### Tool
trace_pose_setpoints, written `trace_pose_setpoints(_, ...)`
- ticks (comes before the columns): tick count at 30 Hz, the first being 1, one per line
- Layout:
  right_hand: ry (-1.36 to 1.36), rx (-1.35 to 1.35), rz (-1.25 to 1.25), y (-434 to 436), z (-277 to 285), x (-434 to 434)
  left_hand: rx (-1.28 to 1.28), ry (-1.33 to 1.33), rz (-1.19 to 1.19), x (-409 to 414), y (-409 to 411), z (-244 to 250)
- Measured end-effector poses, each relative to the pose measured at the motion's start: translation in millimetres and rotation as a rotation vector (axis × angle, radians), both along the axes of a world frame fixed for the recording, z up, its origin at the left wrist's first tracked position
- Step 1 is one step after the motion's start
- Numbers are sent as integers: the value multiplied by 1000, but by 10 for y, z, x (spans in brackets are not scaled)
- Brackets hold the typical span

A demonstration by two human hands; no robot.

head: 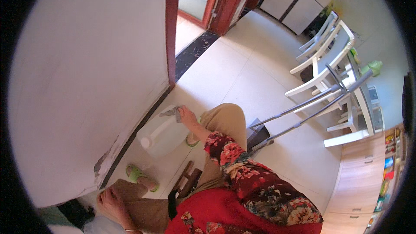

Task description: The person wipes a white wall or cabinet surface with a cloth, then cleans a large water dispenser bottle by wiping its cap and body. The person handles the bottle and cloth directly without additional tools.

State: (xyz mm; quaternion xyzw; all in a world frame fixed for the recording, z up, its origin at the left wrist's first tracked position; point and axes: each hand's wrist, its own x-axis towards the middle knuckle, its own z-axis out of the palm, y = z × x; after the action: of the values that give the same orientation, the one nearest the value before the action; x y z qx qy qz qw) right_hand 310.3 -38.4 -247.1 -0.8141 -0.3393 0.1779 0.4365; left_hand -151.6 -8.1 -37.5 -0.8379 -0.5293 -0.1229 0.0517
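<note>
My right hand (188,117) grips a grey cloth (172,112) and presses it on the end of a large translucent white plastic jug (167,139). The jug lies or leans on the floor between my feet, its round white cap (146,142) towards me; whether it is upright is hard to tell. A handle ridge runs along its top. My left hand (111,198) rests over my left knee, with nothing seen in it. Green slippers (135,173) are on my feet. Beneath me part of a brown wooden stool (188,178) shows.
A white wall (91,55) with a dark, peeling skirting rises on the left. A long-handled dustpan (260,133) and its companion pole stand to my right. Farther right are white chairs (320,61), a table and a wooden cabinet (360,169). Ahead is a red-framed doorway (172,32).
</note>
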Motion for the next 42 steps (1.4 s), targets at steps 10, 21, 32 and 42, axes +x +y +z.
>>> trace_pose_setpoints(10, -502, 184, 477, 121, 647, -809, -216, -250, 124, -640, 321, -226)
trace_pose_setpoints(21, -610, 53, 293, 26, 622, -350, -326, 109, 146, -701, 521, -244)
trace_pose_setpoints(32, -473, -105, 433, 272, 629, -803, -401, -372, -456, 1761, 328, -909)
trace_pose_setpoints(42, -549, -298, 651, 311, 730, -427, -461, -310, -392, 2280, 328, -1257)
